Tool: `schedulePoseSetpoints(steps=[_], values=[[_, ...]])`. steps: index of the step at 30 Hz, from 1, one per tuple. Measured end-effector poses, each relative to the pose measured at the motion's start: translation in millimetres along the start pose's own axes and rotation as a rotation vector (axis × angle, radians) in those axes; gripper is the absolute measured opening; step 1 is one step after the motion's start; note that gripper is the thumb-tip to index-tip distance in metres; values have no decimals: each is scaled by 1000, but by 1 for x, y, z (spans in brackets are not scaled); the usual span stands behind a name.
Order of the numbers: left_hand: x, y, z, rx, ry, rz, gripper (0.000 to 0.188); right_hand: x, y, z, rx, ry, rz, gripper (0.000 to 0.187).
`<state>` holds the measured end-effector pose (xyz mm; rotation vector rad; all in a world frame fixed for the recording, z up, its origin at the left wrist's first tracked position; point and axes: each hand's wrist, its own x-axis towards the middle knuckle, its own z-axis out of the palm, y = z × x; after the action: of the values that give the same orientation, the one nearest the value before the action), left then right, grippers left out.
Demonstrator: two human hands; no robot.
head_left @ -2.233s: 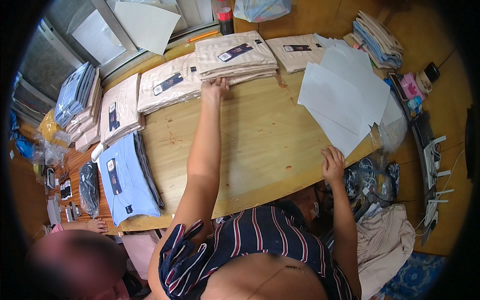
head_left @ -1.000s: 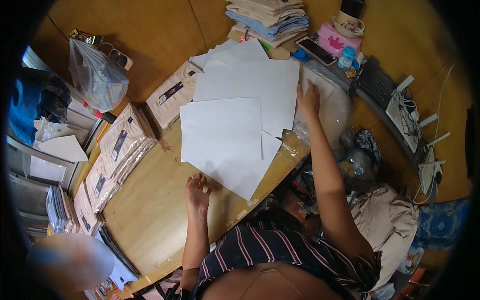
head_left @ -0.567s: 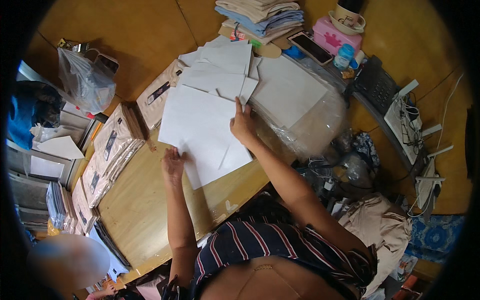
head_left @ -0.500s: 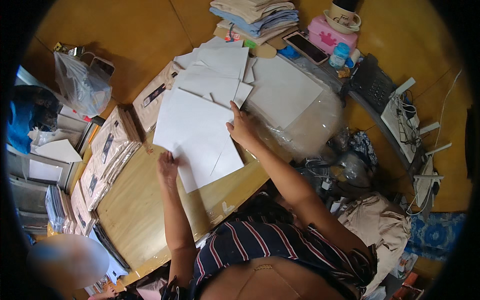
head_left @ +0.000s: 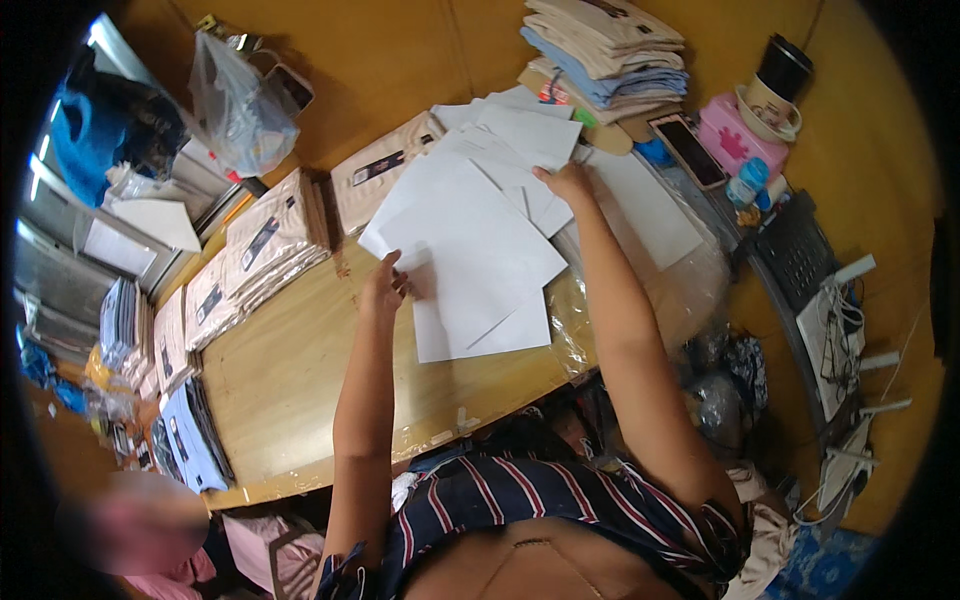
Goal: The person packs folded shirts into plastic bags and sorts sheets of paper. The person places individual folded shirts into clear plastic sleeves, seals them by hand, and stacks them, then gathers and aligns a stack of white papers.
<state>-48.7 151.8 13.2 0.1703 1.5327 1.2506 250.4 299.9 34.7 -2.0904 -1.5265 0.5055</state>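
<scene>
Large white paper sheets (head_left: 470, 240) lie in an overlapping, fanned pile on the wooden table. A smaller sheet with a diagonal line lies on top at the near side. My left hand (head_left: 385, 283) is at the pile's left edge, its fingers loosely bent and apart, holding nothing I can see. My right hand (head_left: 567, 184) reaches over the far right part of the pile, fingertips stretched out onto the sheets. Another white sheet (head_left: 650, 215) lies to the right on clear plastic wrap (head_left: 690, 285).
Bagged folded shirts (head_left: 265, 235) line the table's left side; a shirt stack (head_left: 610, 60) stands at the back. Phone (head_left: 688, 150), pink box (head_left: 735, 135), cup (head_left: 775, 85), blue-capped jar (head_left: 747, 182) and desk telephone (head_left: 795, 240) sit to the right. A person (head_left: 150, 530) is at lower left.
The view has swung, so the table sits further right in the picture. My right hand has moved farther up the sheets, toward the far side. The top sheets lie at a different angle.
</scene>
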Motion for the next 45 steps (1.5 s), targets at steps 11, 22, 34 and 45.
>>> schedulePoseSetpoints(steps=[11,22,34,45], values=[[-24,15,3,299,-10,342,52,-128,11,-34,-11,-404,-130,49],[-25,-9,-98,205,-379,151,63,-228,75,-13,975,-604,69,35],[-94,27,-155,994,-278,192,74,-129,11,7,305,-545,-426,30],[-81,35,-174,1166,-168,982,44,-324,41,12,1101,-192,203,58]])
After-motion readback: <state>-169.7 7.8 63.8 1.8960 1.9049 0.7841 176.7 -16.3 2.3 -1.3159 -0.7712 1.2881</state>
